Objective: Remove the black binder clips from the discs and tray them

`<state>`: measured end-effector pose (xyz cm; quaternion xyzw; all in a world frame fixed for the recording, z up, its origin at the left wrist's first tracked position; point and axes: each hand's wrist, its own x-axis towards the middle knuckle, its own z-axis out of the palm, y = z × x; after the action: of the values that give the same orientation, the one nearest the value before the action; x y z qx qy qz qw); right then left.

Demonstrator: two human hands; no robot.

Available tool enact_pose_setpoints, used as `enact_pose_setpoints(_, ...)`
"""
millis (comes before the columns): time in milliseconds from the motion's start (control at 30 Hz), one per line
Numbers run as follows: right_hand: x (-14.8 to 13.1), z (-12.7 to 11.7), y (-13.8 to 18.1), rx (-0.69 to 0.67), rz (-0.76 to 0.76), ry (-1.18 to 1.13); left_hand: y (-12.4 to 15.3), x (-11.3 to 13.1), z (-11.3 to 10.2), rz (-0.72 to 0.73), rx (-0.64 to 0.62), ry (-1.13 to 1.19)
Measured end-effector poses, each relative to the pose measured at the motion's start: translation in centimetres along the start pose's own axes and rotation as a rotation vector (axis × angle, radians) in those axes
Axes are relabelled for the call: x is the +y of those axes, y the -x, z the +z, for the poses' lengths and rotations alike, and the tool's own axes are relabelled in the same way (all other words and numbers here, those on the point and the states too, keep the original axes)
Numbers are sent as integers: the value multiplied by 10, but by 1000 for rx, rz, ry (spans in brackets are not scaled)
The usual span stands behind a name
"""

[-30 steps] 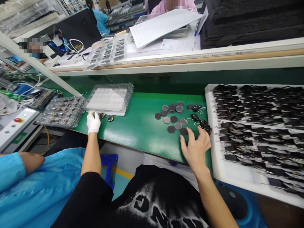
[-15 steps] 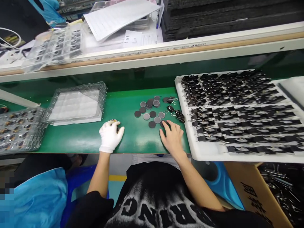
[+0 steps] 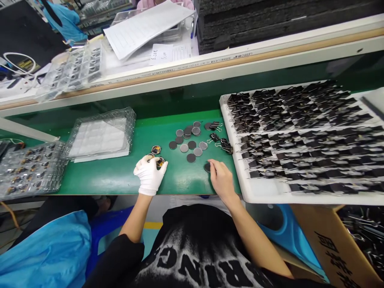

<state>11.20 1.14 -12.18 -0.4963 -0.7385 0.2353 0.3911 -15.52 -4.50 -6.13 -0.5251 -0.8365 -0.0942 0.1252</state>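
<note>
My left hand [image 3: 150, 177], in a white glove, has its fingers curled round a small round piece with a black-and-gold face [image 3: 161, 162], low over the green table. Part of another such piece shows under the fingers, and a third round piece [image 3: 155, 150] lies just beyond them. My bare right hand [image 3: 222, 179] pinches a black disc [image 3: 207, 167] between thumb and fingers near the table's front. Between and beyond the hands lie several loose black discs [image 3: 191, 158] and grey clear-looking discs [image 3: 197, 152]. A few black binder clips [image 3: 224, 145] lie beside the white tray.
On the right, a white foam tray [image 3: 264, 188] holds rows of binder clips. Stacked clear plastic trays [image 3: 132, 124] stand at the left, with filled blister trays [image 3: 33, 168] further left. A raised shelf edge [image 3: 180, 76] runs behind. A cardboard box [image 3: 327, 244] of clips stands lower right.
My left hand has shifted right and its round pieces now show. The right hand has drawn a black disc toward the front edge, away from the pile. The view has tilted slightly.
</note>
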Motion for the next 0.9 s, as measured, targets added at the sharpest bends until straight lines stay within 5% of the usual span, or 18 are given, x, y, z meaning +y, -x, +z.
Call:
enact_pose_setpoints(167, -4, 2, -1, 1, 59, -6, 13, 16, 7, 171, -93, 99)
enact_pose_setpoints(367, -13, -16, -2, 2, 257, -280, 27, 44, 11, 252, -132, 313)
enact_pose_setpoints(533, -14, -26, -4, -27, 425, -480, 5, 42, 6, 315, -269, 228)
enact_pose_setpoints(767, -19, -19, -10, -172, 473, -724, -5, 65, 13, 542, -360, 281)
enact_pose_setpoints(900, -23, -23, -10, -208, 439, -604, 12, 93, 15, 645, -374, 307)
